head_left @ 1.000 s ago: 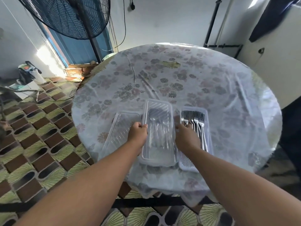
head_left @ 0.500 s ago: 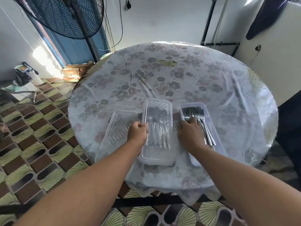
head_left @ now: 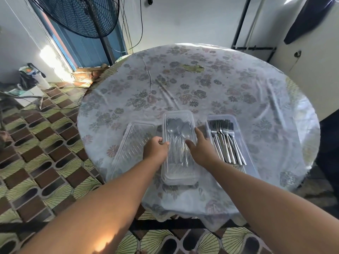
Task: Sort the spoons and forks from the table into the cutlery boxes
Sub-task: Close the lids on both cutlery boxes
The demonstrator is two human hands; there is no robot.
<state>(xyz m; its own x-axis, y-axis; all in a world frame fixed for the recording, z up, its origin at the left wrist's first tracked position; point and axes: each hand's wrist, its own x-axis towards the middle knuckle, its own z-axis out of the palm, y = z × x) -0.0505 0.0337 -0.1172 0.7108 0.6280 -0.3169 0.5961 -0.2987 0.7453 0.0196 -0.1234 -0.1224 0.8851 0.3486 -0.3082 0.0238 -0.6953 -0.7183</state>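
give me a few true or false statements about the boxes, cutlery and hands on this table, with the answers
1. The forks lie in the right box. True.
2. The middle box holds forks. False: it holds spoons.
3. The left hand grips the left edge of the middle box. True.
4. The right hand holds a fork. False: it holds nothing, its fingers spread over the middle box.
5. The clear lid lies to the right of the forks. False: it lies left of the middle box.
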